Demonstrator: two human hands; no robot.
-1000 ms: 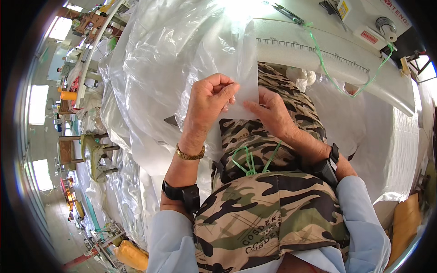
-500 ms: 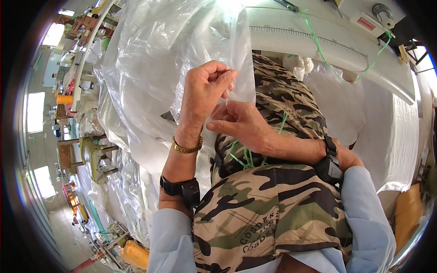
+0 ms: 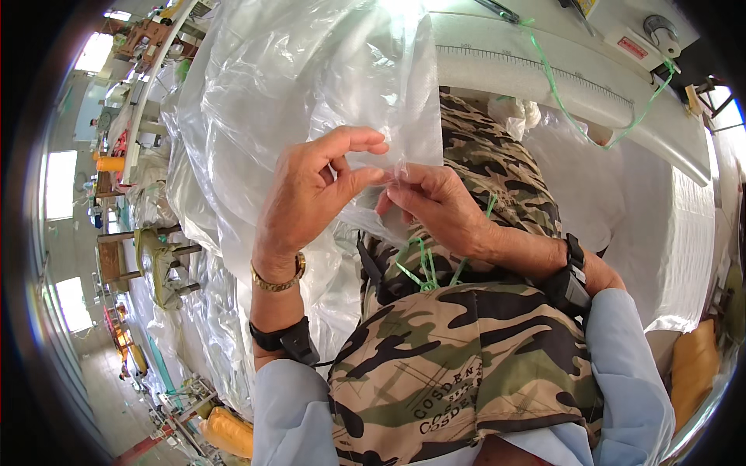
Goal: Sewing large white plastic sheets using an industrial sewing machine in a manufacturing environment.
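Your left hand (image 3: 307, 194) has shifted left and its thumb and forefinger, pinched together half a second ago, now stand apart. Your right hand (image 3: 439, 206), which crossed in front of your left wrist then, has drawn back to the right and up, its fingertips now just beside your left thumb. So the hold on the film (image 3: 264, 93) seems to have passed mostly to your right hand, with the left freed to take a fresh place along the edge.

That clear film hangs down from the table (image 3: 660, 140) in front of you, spreading wide to your left, its near corner loose under your hands and over your lap. Your right thumb and forefinger are closed on its edge; your left forefinger and thumb leave a gap, the other fingers curled, and whether the thumb tip touches the film you cannot tell from this view.

Beneath, your camouflage apron (image 3: 505, 171) covers your lap, with loops of green cord (image 3: 423, 268) on it, close below your right hand. Further out, a ruler scale (image 3: 536, 66) runs along the table's edge, a green strand (image 3: 552, 85) droops across it, and snips (image 3: 497, 9) lie near the sewing machine (image 3: 633, 46), well apart from both hands
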